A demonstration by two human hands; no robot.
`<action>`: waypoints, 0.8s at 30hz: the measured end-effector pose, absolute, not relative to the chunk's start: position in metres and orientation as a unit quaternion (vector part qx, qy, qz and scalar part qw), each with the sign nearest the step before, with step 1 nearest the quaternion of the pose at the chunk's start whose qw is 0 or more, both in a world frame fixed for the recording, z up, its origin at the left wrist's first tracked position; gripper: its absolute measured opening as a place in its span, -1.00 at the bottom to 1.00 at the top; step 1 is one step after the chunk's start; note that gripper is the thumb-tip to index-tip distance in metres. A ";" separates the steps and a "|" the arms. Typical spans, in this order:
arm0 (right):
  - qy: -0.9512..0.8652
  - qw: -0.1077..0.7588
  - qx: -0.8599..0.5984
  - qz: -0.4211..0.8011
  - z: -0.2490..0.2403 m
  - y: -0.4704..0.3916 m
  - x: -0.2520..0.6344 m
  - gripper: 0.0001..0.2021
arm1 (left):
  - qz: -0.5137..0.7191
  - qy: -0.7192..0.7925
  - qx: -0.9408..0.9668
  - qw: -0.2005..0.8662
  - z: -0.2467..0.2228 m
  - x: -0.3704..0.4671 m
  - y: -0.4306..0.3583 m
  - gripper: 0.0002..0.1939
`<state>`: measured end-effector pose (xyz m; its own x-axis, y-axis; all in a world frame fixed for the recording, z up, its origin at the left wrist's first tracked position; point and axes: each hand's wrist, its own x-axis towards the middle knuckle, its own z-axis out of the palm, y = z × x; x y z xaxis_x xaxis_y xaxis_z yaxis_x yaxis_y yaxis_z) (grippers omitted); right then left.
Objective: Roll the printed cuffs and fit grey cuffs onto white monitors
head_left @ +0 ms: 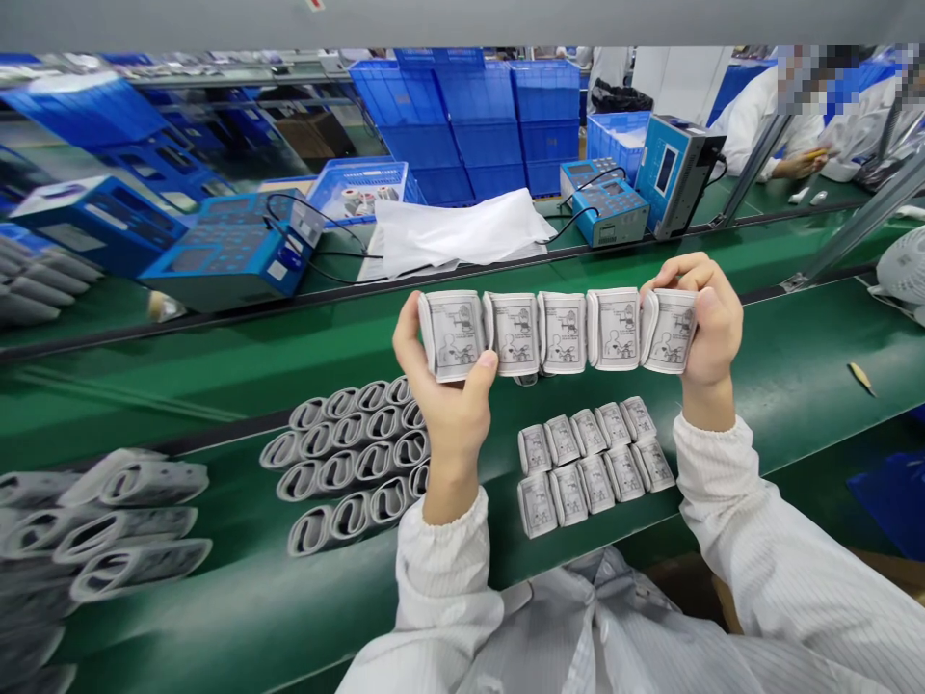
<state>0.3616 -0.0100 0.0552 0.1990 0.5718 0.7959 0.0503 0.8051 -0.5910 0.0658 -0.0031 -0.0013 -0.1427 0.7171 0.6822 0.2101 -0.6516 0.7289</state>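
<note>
A row of several folded grey cuffs [564, 333], printed with small line drawings of a person and a hand, is held up above the bench. My left hand [452, 410] grips the row's left end, thumb in front. Around the right end, my right hand [712, 323] is closed with its fingers behind and on top. Below the row, two lines of similar printed cuffs [593, 467] lie flat on the green bench. Left of them, rolled cuffs [354, 467] stand in rows with their looped edges showing, partly hidden by my left wrist.
Larger rolled cuffs [137, 525] are piled at the far left. Beyond the bench are blue instrument boxes [235, 241] with cables, white sheets [459, 231] and stacked blue crates [481, 125]. A small yellowish piece [860, 378] lies at right. Another person's hand [802, 164] shows at upper right.
</note>
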 end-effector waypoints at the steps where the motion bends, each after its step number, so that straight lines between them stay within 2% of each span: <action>1: -0.631 0.709 -0.263 0.170 0.054 -0.009 0.366 -0.58 | 0.666 0.371 0.619 0.190 0.001 0.065 -0.006 -0.16; 5: -0.726 0.593 -0.316 0.147 0.036 -0.002 0.388 -0.63 | 0.588 0.420 0.638 0.267 -0.008 0.056 -0.023 -0.19; 10: -0.803 0.378 -0.408 0.215 -0.027 0.009 0.405 -0.62 | 0.411 0.523 0.676 0.317 -0.062 0.047 -0.034 -0.34; 12: -0.781 0.368 -0.455 0.217 -0.056 0.008 0.409 -0.66 | 0.379 0.540 0.683 0.312 -0.088 0.050 -0.033 -0.41; 17: -0.682 0.433 -0.560 0.184 -0.107 -0.024 0.431 -0.74 | 0.415 0.587 0.643 0.263 -0.128 0.059 -0.051 -0.59; 24: -0.678 0.378 -0.564 0.282 -0.133 -0.064 0.437 -0.65 | 0.376 0.538 0.670 0.347 -0.139 0.062 -0.079 -0.81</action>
